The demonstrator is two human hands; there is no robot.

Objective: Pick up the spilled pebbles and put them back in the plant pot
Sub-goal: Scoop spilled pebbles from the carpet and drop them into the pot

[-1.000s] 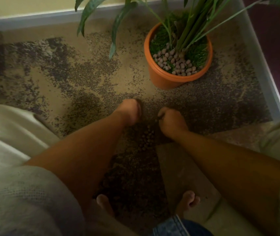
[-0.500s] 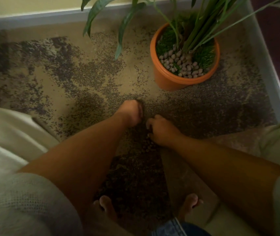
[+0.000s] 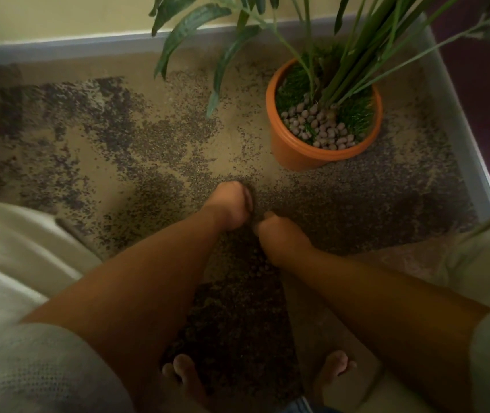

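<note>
An orange plant pot (image 3: pixel 294 150) stands on the carpet at the upper right, with green leaves and a layer of grey-brown pebbles (image 3: pixel 318 126) inside. Several spilled pebbles (image 3: pixel 252 268) lie in a dim patch on the carpet between my forearms. My left hand (image 3: pixel 231 204) rests on its edge on the carpet, fingers curled into a cup facing right. My right hand (image 3: pixel 278 232) is just beside it, nearly touching, with its fingers curled down onto the top of the spilled patch. What either hand holds is hidden.
The speckled beige and dark carpet (image 3: pixel 118 138) ends at a grey skirting board (image 3: pixel 58 49) at the back and another (image 3: pixel 461 129) on the right. My bare feet (image 3: pixel 184 380) are at the bottom. Long leaves (image 3: pixel 190 28) hang over the floor left of the pot.
My right hand slid left and slightly down, closing in on my left hand over the spilled pebbles. The left hand stayed almost still. The view shifted a little, so the pot sits further right.
</note>
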